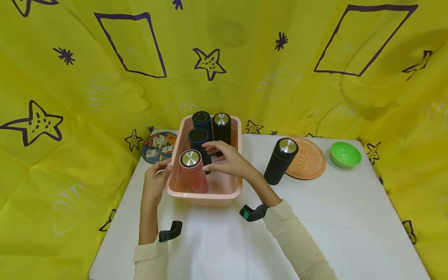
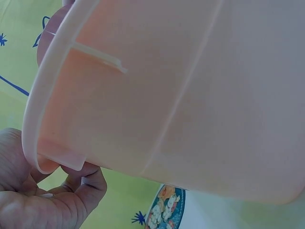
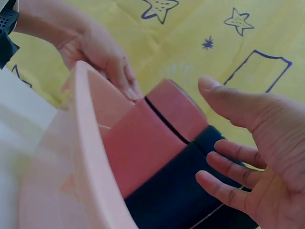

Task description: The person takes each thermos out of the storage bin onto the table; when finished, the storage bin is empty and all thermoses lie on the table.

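Note:
A pink plastic basin (image 1: 210,199) stands on the table with several flasks upright in it. At its front left is a pink flask (image 1: 196,179) with a silver-topped lid; behind it stand two dark blue flasks (image 1: 198,136) and a black flask (image 1: 225,132) with a silver top. My left hand (image 1: 155,182) grips the basin's left rim; in the left wrist view its fingers (image 2: 90,188) curl under the edge. Over the basin, my right hand (image 1: 229,160) has its thumb and fingers spread, close to the pink flask; the right wrist view shows nothing held.
Right of the basin a black flask (image 1: 278,165) stands on the white table (image 1: 332,217). Beside it lie an orange round plate (image 1: 309,161) and a green bowl (image 1: 345,154). A patterned round plate (image 1: 154,149) is at the back left, and a yellow curtain (image 1: 245,93) hangs behind.

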The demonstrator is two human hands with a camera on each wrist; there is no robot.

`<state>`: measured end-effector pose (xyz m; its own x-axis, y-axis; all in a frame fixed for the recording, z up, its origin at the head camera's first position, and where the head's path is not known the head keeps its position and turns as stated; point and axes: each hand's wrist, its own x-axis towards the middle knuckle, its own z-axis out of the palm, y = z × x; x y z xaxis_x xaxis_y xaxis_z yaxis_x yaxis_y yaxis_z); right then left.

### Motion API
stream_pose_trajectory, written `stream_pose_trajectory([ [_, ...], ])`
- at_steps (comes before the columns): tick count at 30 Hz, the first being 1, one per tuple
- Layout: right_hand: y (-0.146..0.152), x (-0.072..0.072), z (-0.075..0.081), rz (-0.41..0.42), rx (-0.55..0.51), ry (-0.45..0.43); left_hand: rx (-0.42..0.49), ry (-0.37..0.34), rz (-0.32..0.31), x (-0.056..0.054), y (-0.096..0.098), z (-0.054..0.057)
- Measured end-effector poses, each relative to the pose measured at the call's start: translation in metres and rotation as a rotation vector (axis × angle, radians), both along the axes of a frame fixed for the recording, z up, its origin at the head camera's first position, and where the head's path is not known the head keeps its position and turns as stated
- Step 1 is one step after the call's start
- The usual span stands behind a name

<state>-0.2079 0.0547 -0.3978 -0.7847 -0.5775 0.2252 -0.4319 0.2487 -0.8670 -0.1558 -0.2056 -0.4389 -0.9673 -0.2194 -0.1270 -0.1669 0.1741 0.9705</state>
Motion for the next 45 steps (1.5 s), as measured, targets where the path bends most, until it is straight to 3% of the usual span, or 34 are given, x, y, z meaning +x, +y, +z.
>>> stream_pose_trajectory([
  [17,-0.021,-0.004,-0.016,0.049,0.026,-0.119,0.007,-0.028,-0.001,-0.001,0.000,0.000],
  [33,-0.029,-0.006,-0.024,0.066,0.079,-0.119,0.039,-0.012,0.004,0.000,0.000,0.000],
  [45,-0.038,-0.005,-0.027,0.026,0.100,-0.135,0.051,-0.012,0.011,-0.002,0.000,-0.001],
])
